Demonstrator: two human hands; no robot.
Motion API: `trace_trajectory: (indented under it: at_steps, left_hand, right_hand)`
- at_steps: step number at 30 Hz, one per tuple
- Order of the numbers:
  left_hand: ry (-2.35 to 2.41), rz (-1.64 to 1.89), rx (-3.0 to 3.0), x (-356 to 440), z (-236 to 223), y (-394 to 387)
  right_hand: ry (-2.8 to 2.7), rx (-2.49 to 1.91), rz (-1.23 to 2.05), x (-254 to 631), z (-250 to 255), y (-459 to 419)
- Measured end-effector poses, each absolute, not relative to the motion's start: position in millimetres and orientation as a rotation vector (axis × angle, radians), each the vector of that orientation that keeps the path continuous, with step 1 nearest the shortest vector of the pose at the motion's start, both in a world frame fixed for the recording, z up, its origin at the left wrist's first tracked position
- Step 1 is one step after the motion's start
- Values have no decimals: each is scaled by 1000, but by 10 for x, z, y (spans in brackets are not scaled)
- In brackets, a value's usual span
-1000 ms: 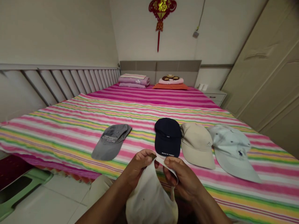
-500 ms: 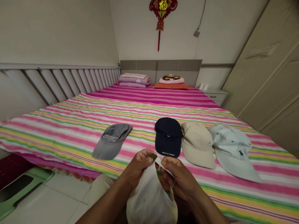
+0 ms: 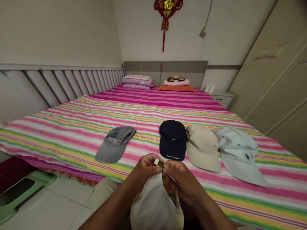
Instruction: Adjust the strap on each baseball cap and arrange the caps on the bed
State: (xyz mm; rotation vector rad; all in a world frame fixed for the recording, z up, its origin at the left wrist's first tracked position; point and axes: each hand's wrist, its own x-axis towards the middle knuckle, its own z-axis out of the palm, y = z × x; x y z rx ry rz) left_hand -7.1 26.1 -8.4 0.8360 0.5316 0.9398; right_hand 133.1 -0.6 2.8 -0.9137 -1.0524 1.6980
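At the near edge of the bed [image 3: 72,127], four caps already lie on the striped sheet: a grey cap [image 3: 114,143] set apart to the left, then a navy cap [image 3: 172,139], a beige cap [image 3: 201,147] and a pale blue cap [image 3: 237,153] side by side, each touching or nearly touching the next. A fifth, a cream cap [image 3: 155,207], is not yet laid down; it hangs in front of the person, below the bed's edge, with its crown toward the camera. Judging by this, the back strap of the cream cap is being worked on, and placing it with the others is what remains.

The left hand [image 3: 144,169] has its grip closed, thumb and fingertips pinching the small metal buckle [image 3: 160,164] at the cap's back. The right hand [image 3: 183,182] is closed as well, pinching the thin strap [image 3: 176,191] right beside the buckle, so the two hands almost touch. A green stool [image 3: 24,191] stands on the floor at the left.
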Motion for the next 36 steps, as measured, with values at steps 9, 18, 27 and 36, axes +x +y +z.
trace_trajectory:
  at_steps: [9,18,27,36]
  left_hand:
    - [503,943,800,-139,-114,276]
    - [546,803,935,-212,-74,288]
    - [660,840,1029,-194,-36,241]
    - [599,871,983,-255,-97,245]
  right_hand:
    - [-1117,-877,1800,1442,-17,-9]
    - [-1086,-884,1818,1434,25,-2]
    - [-1022,-842,1821,1391,61,-4]
    - [-1217,-875,1879,1479,83,11]
